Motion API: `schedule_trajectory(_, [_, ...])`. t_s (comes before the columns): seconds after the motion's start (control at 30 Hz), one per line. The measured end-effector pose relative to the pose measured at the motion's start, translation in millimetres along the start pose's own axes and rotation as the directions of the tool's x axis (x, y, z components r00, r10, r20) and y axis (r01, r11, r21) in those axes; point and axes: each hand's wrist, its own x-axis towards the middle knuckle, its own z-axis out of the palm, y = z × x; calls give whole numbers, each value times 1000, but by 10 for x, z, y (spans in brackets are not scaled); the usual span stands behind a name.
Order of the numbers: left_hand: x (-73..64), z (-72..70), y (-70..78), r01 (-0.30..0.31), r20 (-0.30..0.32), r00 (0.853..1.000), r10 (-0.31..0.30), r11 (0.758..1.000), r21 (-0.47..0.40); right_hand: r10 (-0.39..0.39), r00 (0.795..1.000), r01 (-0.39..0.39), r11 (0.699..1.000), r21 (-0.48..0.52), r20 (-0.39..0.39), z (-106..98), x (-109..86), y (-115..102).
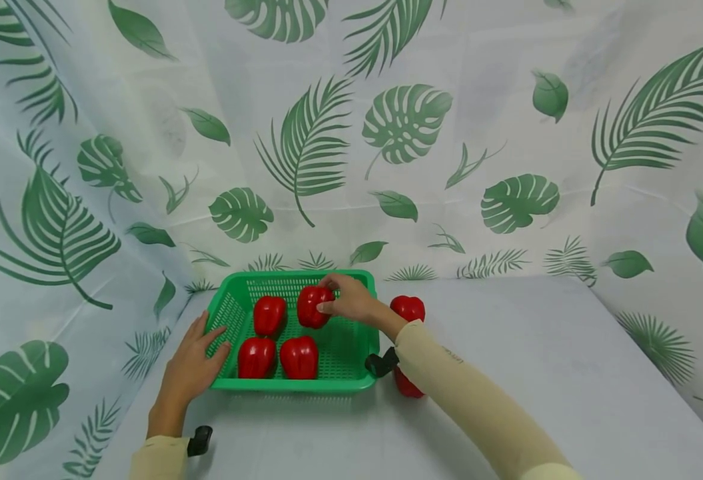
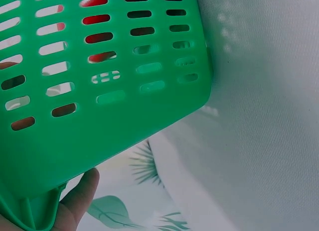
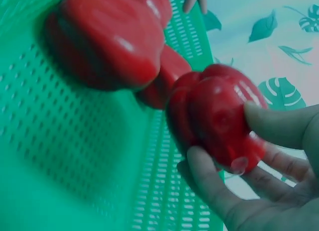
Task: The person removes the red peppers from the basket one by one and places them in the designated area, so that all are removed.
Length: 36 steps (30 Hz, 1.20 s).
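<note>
My right hand [image 1: 351, 300] holds a red bell pepper [image 3: 219, 111] between thumb and fingers, over the back part of a green plastic basket [image 1: 291, 385]. Three more red bell peppers are inside: one at the back left [image 1: 270, 315], one at the front left [image 1: 256, 358] and one at front centre [image 1: 300, 357]. On the basket's left side, my left hand [image 1: 190, 363] grips the rim, with some fingers over the inside and others outside. From the left wrist, one finger [image 2: 82, 191] shows beneath the rim, and skin shows through the slots.
Right of the basket, a red bell pepper [image 1: 408, 307] lies towards the back of the white table [image 1: 507, 347]. Another pepper [image 1: 408, 383] lies nearer the front, partly hidden by my right forearm. A leaf-patterned sheet [image 1: 327, 147] hangs behind the table and along its sides.
</note>
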Motion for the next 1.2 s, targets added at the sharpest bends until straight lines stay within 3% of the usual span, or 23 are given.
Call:
schedule_trajectory(0.53, [6,-16,8,1,-1,1000,-1,1000,3,-2,1000,2,999,53,14,-305,-180,-72])
schedule_trajectory(0.87, [11,-27,-1,-5,3,1000,5,1000,8,49,999,-48,994,94,-9,-532,-264,7])
schedule_trajectory(1.07, [11,-19,-4,1,7,1000,0,1000,-1,36,999,-34,990,139,-7,-659,-325,77])
schedule_trajectory(1.2, [9,-5,-8,0,8,1000,0,1000,0,41,999,-38,993,116,-23,-738,-360,125])
